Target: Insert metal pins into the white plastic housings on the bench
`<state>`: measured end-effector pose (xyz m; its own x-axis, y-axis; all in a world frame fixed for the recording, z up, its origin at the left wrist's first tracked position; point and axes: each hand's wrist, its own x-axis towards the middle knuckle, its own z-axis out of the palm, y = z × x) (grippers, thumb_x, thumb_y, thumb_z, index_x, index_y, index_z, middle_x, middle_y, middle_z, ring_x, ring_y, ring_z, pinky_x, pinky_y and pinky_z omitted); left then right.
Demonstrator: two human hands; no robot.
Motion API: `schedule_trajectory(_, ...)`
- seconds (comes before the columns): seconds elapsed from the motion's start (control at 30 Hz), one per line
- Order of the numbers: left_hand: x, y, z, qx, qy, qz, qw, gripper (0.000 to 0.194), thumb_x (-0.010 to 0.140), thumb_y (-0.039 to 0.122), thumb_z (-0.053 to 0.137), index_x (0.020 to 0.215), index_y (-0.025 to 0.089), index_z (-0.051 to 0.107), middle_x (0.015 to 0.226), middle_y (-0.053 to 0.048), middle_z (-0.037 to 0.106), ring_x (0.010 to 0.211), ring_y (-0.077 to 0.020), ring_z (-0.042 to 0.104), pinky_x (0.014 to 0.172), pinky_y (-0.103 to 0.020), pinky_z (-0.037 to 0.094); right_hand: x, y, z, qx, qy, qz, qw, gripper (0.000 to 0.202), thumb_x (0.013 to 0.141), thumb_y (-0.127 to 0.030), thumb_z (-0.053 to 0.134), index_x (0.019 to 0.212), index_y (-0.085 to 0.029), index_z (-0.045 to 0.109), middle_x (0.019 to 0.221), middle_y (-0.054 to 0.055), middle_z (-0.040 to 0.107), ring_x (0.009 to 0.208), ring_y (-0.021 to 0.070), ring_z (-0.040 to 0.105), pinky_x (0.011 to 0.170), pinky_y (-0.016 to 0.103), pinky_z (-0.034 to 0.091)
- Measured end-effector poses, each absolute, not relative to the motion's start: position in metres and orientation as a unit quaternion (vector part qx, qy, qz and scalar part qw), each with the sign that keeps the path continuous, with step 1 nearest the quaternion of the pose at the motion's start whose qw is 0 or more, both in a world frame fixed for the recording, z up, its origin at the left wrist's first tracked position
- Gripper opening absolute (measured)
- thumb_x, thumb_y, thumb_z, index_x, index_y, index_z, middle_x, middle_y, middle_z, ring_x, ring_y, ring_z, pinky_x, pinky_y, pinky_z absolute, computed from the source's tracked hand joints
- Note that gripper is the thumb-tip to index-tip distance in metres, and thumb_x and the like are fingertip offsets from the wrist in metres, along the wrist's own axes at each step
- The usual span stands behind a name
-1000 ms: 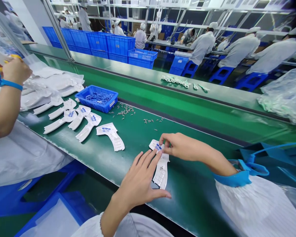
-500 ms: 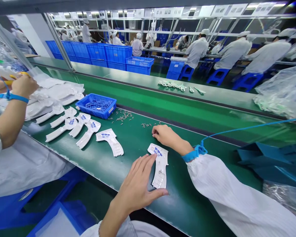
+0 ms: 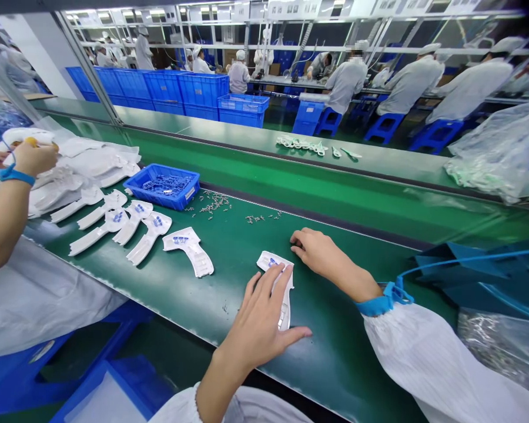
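Note:
A white plastic handle shell [image 3: 286, 311] with small blue pieces set in its wide end lies on the green bench. Over it rests my left hand [image 3: 264, 314], fingers stretched out and thumb apart, hiding much of the shell. Just right of the shell's wide end is my right hand [image 3: 320, 252], its fingers curled and their tips drawn together; anything between them is too small to make out. A blue band circles my right wrist. Small metal pieces [image 3: 255, 219] are scattered beyond my hands.
To the left lie several similar shells [image 3: 188, 249] and a blue tray [image 3: 189, 197] of small blue parts. A co-worker's hand [image 3: 33, 157] is above piled white parts at far left. Dark blue bins [image 3: 489, 282] and a plastic bag [image 3: 502, 346] sit at right.
My right hand has moved right, away from the loose metal pieces. My left hand has moved further over the shell, covering more of it. The view has shifted slightly.

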<state>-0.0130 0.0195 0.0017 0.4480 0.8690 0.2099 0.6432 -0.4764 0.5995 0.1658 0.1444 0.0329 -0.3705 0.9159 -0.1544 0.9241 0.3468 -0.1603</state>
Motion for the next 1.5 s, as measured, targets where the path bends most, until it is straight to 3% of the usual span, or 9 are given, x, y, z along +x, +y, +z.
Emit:
schedule_trajectory(0.33, -0.018, 0.021, 0.003, 0.815, 0.465, 0.245, 0.243, 0.110, 0.078, 0.052, 0.076, 0.153, 0.033, -0.002, 0.158, -0.011, 0.033, 0.144, -0.0305, 0.035, 0.115, -0.052, 0.035, 0.176, 0.135, 0.036, 0.544, 0.823, -0.158, -0.038, 0.017, 0.094, -0.018, 0.049, 0.099, -0.016, 0.065, 0.101, 0.009, 0.066, 0.092, 0.0211, 0.061, 0.075, 0.029, 0.041)
schedule_trajectory(0.53, -0.015, 0.021, 0.000, 0.832, 0.452, 0.240, 0.216, 0.116, 0.074, 0.062, 0.074, 0.154, 0.029, -0.002, 0.156, -0.015, 0.034, 0.145, -0.0333, 0.032, 0.115, -0.054, 0.033, 0.184, 0.099, 0.057, 0.503, 0.801, -0.307, -0.110, 0.022, 0.096, -0.029, 0.046, 0.100, -0.021, 0.066, 0.097, 0.005, 0.068, 0.083, 0.0181, 0.061, 0.072, 0.029, 0.044)
schedule_trajectory(0.7, -0.015, 0.022, -0.002, 0.838, 0.446, 0.236, 0.208, 0.126, 0.068, 0.062, 0.079, 0.155, 0.026, -0.005, 0.158, -0.017, 0.030, 0.147, -0.0338, 0.028, 0.116, -0.055, 0.030, 0.182, 0.076, 0.070, 0.484, 0.758, -0.427, -0.089, 0.027, 0.096, -0.035, 0.049, 0.119, -0.022, 0.051, 0.092, 0.002, 0.068, 0.079, 0.0170, 0.062, 0.070, 0.028, 0.046)
schedule_trajectory(0.9, -0.014, 0.022, -0.007, 0.840, 0.435, 0.254, 0.201, 0.128, 0.069, 0.059, 0.080, 0.154, 0.026, -0.010, 0.158, -0.019, 0.029, 0.148, -0.0342, 0.026, 0.115, -0.057, 0.030, 0.169, 0.076, 0.067, 0.451, 0.770, -0.450, -0.013, 0.020, 0.091, -0.032, 0.055, 0.100, -0.022, 0.041, 0.091, 0.003, 0.067, 0.076, 0.0172, 0.060, 0.061, 0.026, 0.041)
schedule_trajectory(1.03, -0.014, 0.022, -0.009, 0.835, 0.437, 0.262, 0.207, 0.136, 0.066, 0.059, 0.083, 0.153, 0.026, -0.017, 0.159, -0.021, 0.026, 0.147, -0.0356, 0.028, 0.113, -0.059, 0.031, 0.157, 0.084, 0.068, 0.446, 0.790, -0.419, 0.048, 0.022, 0.087, -0.029, 0.057, 0.099, -0.021, 0.040, 0.081, 0.002, 0.064, 0.064, 0.0155, 0.054, 0.054, 0.026, 0.035)
schedule_trajectory(1.17, -0.014, 0.022, -0.008, 0.829, 0.448, 0.257, 0.215, 0.145, 0.060, 0.057, 0.087, 0.151, 0.026, -0.022, 0.160, -0.023, 0.021, 0.147, -0.0363, 0.029, 0.113, -0.058, 0.032, 0.149, 0.093, 0.073, 0.447, 0.804, -0.383, 0.081, 0.024, 0.083, -0.027, 0.060, 0.097, -0.021, 0.041, 0.079, 0.002, 0.062, 0.061, 0.0149, 0.052, 0.051, 0.026, 0.032)
schedule_trajectory(1.27, -0.014, 0.021, -0.007, 0.825, 0.455, 0.255, 0.219, 0.147, 0.061, 0.058, 0.085, 0.150, 0.027, -0.027, 0.162, -0.022, 0.014, 0.150, -0.0360, 0.019, 0.113, -0.058, 0.032, 0.147, 0.098, 0.076, 0.430, 0.807, -0.397, 0.080, 0.027, 0.082, -0.027, 0.061, 0.100, -0.021, 0.043, 0.078, 0.000, 0.063, 0.063, 0.0154, 0.055, 0.051, 0.025, 0.033)
schedule_trajectory(1.37, -0.014, 0.021, -0.006, 0.820, 0.462, 0.251, 0.226, 0.145, 0.063, 0.063, 0.081, 0.150, 0.026, -0.028, 0.163, -0.024, -0.004, 0.151, -0.0381, 0.003, 0.111, -0.060, 0.033, 0.145, 0.101, 0.077, 0.392, 0.816, -0.414, 0.094, 0.028, 0.080, -0.027, 0.063, 0.100, -0.021, 0.044, 0.074, -0.002, 0.062, 0.061, 0.0148, 0.055, 0.052, 0.025, 0.034)
schedule_trajectory(1.5, -0.014, 0.021, -0.005, 0.816, 0.469, 0.244, 0.232, 0.147, 0.062, 0.064, 0.081, 0.149, 0.026, -0.032, 0.159, -0.025, -0.021, 0.150, -0.0409, -0.004, 0.109, -0.062, 0.033, 0.139, 0.100, 0.075, 0.404, 0.832, -0.363, 0.113, 0.022, 0.079, -0.022, 0.063, 0.098, -0.019, 0.051, 0.079, 0.001, 0.060, 0.062, 0.0140, 0.052, 0.052, 0.026, 0.033)
